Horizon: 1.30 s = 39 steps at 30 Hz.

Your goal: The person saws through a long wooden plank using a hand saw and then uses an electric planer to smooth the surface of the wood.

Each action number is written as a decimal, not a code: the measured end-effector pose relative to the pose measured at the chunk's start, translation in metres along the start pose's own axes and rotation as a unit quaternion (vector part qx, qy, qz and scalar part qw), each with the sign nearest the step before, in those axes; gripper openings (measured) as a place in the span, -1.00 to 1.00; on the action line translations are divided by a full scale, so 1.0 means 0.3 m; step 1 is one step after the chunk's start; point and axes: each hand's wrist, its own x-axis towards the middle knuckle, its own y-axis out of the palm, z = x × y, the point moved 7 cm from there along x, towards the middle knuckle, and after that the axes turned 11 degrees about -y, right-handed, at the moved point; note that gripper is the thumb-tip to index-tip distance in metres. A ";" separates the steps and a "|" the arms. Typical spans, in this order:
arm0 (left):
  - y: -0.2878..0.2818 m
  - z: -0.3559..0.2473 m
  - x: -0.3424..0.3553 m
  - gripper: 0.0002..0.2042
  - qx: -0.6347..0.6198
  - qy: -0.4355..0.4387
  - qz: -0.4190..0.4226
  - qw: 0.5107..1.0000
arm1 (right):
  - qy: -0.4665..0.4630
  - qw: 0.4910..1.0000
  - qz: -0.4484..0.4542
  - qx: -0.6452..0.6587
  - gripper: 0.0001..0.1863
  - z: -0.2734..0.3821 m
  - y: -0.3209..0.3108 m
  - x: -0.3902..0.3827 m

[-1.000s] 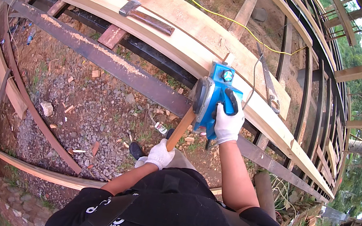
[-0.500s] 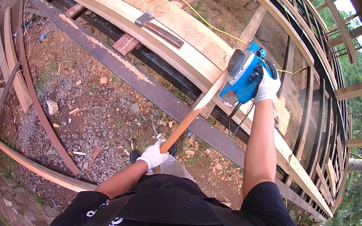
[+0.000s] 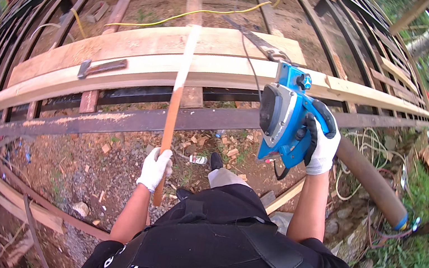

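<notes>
My left hand [image 3: 154, 169], in a white glove, is closed around the near part of a narrow wooden strip [image 3: 173, 113]. The strip runs away from me across a pale beam [image 3: 221, 76] and a wide board [image 3: 143, 49]; its far part is pale and freshly surfaced, its near part reddish brown. In my gloved right hand [image 3: 323, 148] is a blue electric planer [image 3: 294, 141], gripped by its handle. The planer is tilted and held up to the right, apart from the strip. A hatchet [image 3: 105, 68] lies on the pale beam, left of the strip.
A handsaw [image 3: 263, 45] rests on the board's right end. Beyond it, a yellow cord [image 3: 171, 18] crosses the frame's joists. A dark rail [image 3: 210, 123] runs nearer me. Rubble and wood scraps [image 3: 231, 151] cover the ground. At right are a brown pipe [image 3: 371, 180] and loose cables.
The planer has come off the strip and moved right and nearer me, tilting in my right hand. My left hand still grips the strip. My view has turned right.
</notes>
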 end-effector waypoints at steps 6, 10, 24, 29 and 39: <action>0.222 -0.203 -0.072 -0.76 0.062 0.052 0.042 0.996 | 0.012 0.985 -0.165 -0.038 -0.46 -0.015 -0.482 -0.134; 0.463 -0.317 -0.164 -0.78 0.124 0.071 0.088 0.986 | 0.040 0.962 -0.269 -0.024 -0.43 -0.016 -0.702 -0.204; 0.907 -0.104 -0.219 -0.74 0.356 -0.138 0.196 0.903 | -0.057 0.826 -0.544 -0.140 -0.52 -0.078 -1.724 -0.223; 0.779 0.117 -0.163 -0.67 0.433 -0.185 0.221 0.854 | -0.120 0.800 -0.567 -0.156 -0.55 -0.049 -1.986 -0.092; 1.098 0.085 0.046 -0.55 0.470 -0.253 0.295 0.792 | -0.191 0.771 -0.563 -0.229 -0.58 0.024 -2.327 0.197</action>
